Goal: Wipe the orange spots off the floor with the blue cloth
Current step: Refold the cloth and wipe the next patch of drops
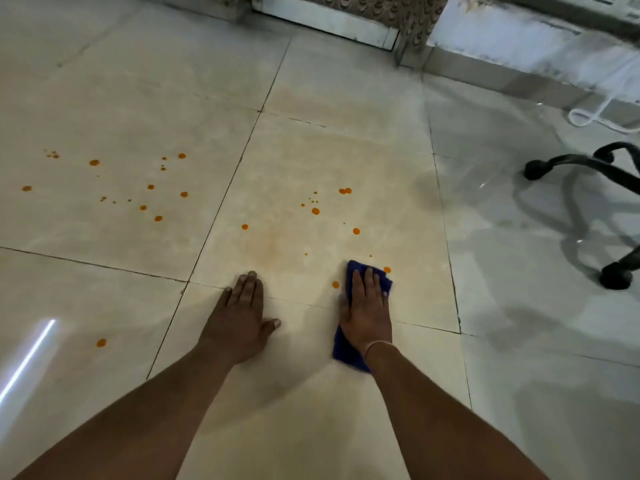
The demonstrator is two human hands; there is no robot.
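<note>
A blue cloth (349, 351) lies flat on the beige floor tiles (311, 161), pressed down by my right hand (367, 306), whose fingers are spread over it. My left hand (242, 317) rests palm down on the bare tile to the left, holding nothing. Orange spots (315, 211) dot the tile ahead of the cloth. One orange drop (335, 284) sits just left of the cloth and another orange drop (387, 270) sits at its far right corner. A second cluster of spots (150, 187) spreads over the left tile. A faint orange smear (268, 247) shows ahead of my left hand.
A black chair base (588, 168) with castors stands at the right. A white cord (588, 116) lies by the grey wall step (502, 74) at the back right. A lone orange drop (101, 342) sits near left, beside a bright light streak (27, 358).
</note>
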